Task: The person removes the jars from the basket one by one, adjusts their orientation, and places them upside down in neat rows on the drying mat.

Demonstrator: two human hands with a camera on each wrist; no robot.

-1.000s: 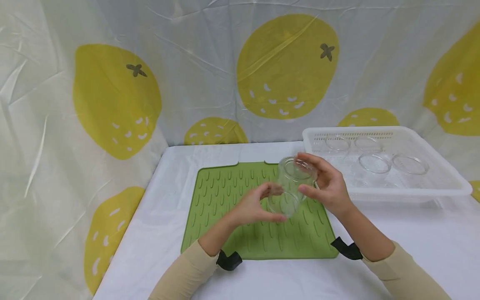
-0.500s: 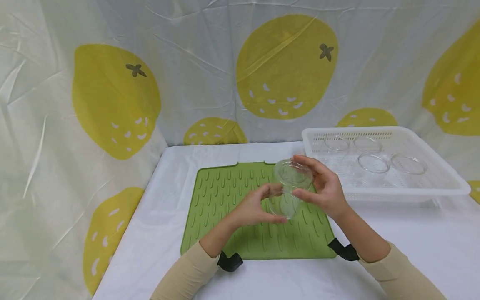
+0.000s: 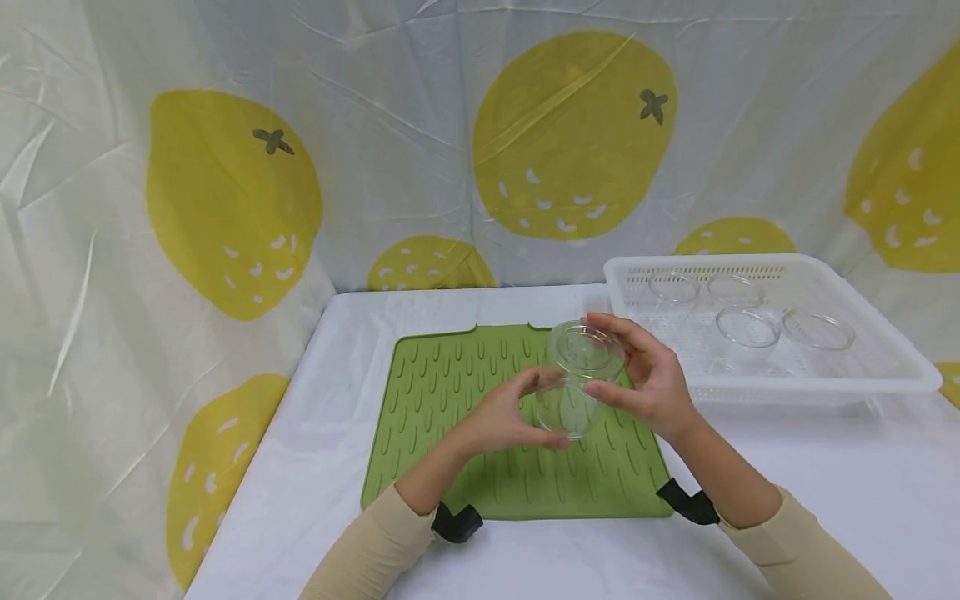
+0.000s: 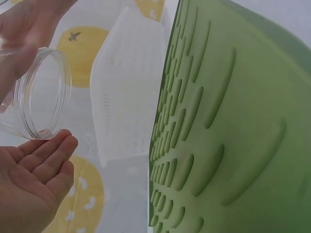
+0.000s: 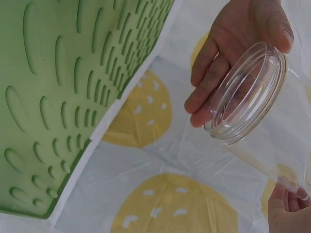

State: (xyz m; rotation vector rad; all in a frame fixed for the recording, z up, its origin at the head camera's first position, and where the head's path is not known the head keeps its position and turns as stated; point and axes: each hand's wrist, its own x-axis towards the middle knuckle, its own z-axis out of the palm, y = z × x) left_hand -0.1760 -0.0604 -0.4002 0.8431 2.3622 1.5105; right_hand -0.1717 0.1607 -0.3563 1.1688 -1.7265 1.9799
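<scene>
A clear jar (image 3: 587, 350) is held in the air over a green ridged drying mat (image 3: 442, 400). It is upside down and tilted, its threaded mouth (image 4: 46, 92) facing the mat. My left hand (image 3: 510, 412) grips the lower end, with thumb and fingers around the sides near the mouth. My right hand (image 3: 651, 379) holds the upper part by the base, thumb towards me and fingers on the far side. In the right wrist view the screw threads of the jar (image 5: 248, 92) show without a lid, beside my left fingers (image 5: 209, 87).
To the right stands a white perforated basket (image 3: 825, 383) with several clear jars (image 3: 747, 327) in it. A white cloth (image 3: 555, 558) covers the table, and a lemon-print curtain (image 3: 405, 167) hangs behind and at the left.
Over the last second my right hand has shifted slightly left and down, swinging the jar's base left. My left hand has hardly moved. Little differs since half a second ago.
</scene>
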